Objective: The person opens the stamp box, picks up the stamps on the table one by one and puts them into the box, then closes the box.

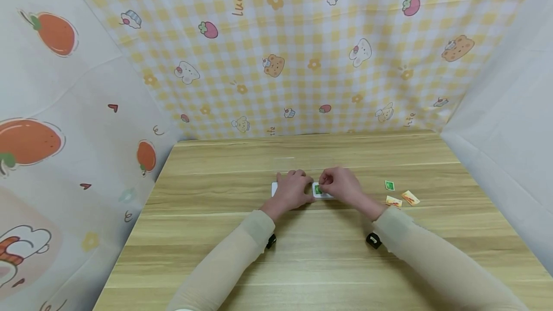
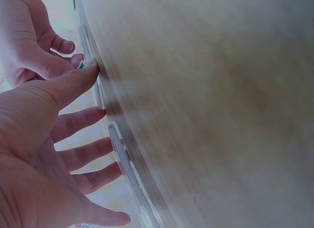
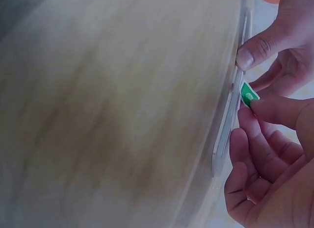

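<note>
My right hand [image 1: 343, 186] pinches a small green stamp [image 3: 248, 94] between thumb and index finger, its lower edge close to a thin white card [image 1: 326, 196]. Whether stamp and card touch, I cannot tell. The left hand [image 1: 293, 190] lies beside it with fingers spread. In the left wrist view its thumb and index finger rest at the edge of that card. The other left fingers reach over a second thin white card [image 1: 274, 188], mostly hidden by the hand in the head view.
To the right lie another green stamp [image 1: 390, 185] and two orange-and-yellow ones, one flat near the forearm [image 1: 393, 201] and one tilted [image 1: 410, 198]. Faint clear rectangular outlines show behind the hands. Small black objects sit by both wrists. A checked curtain [image 1: 302, 85] backs the wooden table [image 1: 207, 196].
</note>
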A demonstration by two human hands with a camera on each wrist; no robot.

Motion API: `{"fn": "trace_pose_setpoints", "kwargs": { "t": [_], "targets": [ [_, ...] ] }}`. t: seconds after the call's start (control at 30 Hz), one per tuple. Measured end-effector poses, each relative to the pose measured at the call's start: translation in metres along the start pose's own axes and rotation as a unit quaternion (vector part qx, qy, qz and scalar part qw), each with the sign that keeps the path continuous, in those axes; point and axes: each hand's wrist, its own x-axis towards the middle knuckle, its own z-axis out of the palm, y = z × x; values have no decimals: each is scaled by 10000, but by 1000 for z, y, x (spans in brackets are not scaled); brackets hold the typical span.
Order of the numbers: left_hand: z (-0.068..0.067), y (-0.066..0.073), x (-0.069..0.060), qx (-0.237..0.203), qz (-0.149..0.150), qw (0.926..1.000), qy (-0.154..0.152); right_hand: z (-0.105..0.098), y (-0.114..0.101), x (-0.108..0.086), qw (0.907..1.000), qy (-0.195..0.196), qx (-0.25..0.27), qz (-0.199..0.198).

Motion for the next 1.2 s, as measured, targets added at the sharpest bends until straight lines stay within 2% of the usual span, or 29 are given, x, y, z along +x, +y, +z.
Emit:
{"fn": "trace_pose_setpoints", "kwargs": {
  "t": [0.3,0.67,0.83,1.2],
  "targets": [
    [1,0,0,25,-19,10000,-21,4,-3,0,9993,112,-328,113],
    [0,0,0,-21,-6,10000,24,7,-4,3,9984,115,-446,328],
    [1,0,-1,-32,7,10000,53,6,-3,3,9989,72,-402,217],
    [2,-1,-1,12,26,10000,73,9,-2,4,9990,252,-363,-61]
  ]
}}
